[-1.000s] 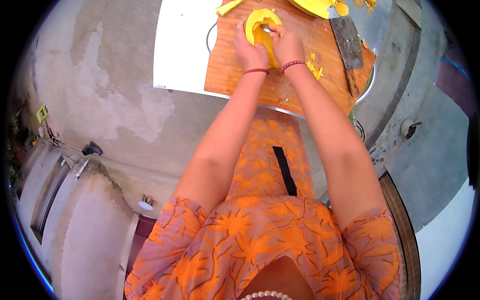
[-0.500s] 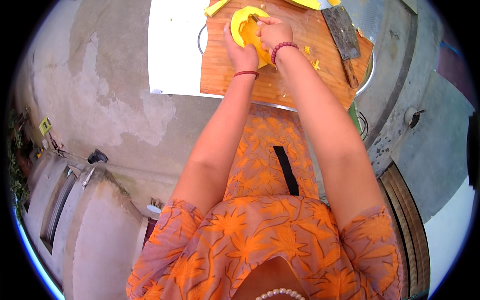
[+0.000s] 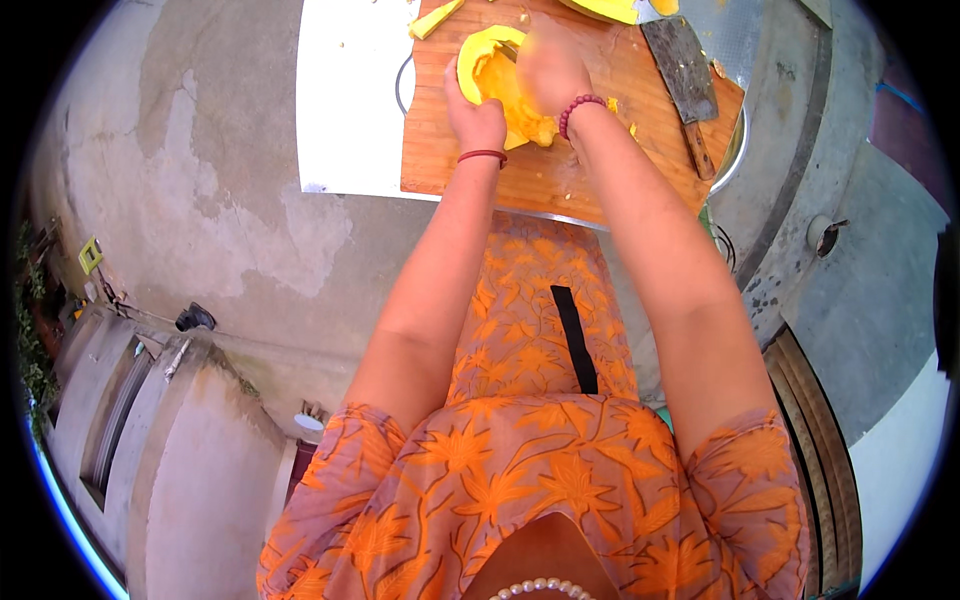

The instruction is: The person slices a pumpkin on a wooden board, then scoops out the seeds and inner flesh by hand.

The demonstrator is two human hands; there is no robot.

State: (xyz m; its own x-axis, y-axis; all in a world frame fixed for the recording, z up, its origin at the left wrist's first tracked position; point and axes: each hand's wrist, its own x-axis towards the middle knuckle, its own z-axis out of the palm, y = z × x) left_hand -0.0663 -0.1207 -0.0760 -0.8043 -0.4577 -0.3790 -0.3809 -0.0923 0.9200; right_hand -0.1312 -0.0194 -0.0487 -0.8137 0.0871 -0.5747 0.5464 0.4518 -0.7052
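Observation:
A hollowed pumpkin piece (image 3: pixel 486 62), yellow at its rim with orange flesh inside, rests on the wooden cutting board (image 3: pixel 625 150). My left hand (image 3: pixel 474 118) grips it from the near left side, the thumb at its inner edge. Over the right side of the pumpkin is my right hand (image 3: pixel 553 72), smeared by motion. Its fingers and anything in them cannot be made out. Loose orange pulp (image 3: pixel 530 125) hangs at the pumpkin's near edge, close to my right wrist.
A cleaver (image 3: pixel 683 75) with a wooden handle lies at the board's right side. Cut pumpkin pieces (image 3: pixel 436 18) and another yellow chunk (image 3: pixel 605 8) lie along the far edge. Pumpkin scraps dot the board. A white surface (image 3: pixel 350 120) extends to its left.
My right hand has moved slightly right and blurred; earlier it pinched a thin metal tool inside the pumpkin. Pulp now bulges at the near edge. My left hand keeps its grip, slightly lower.

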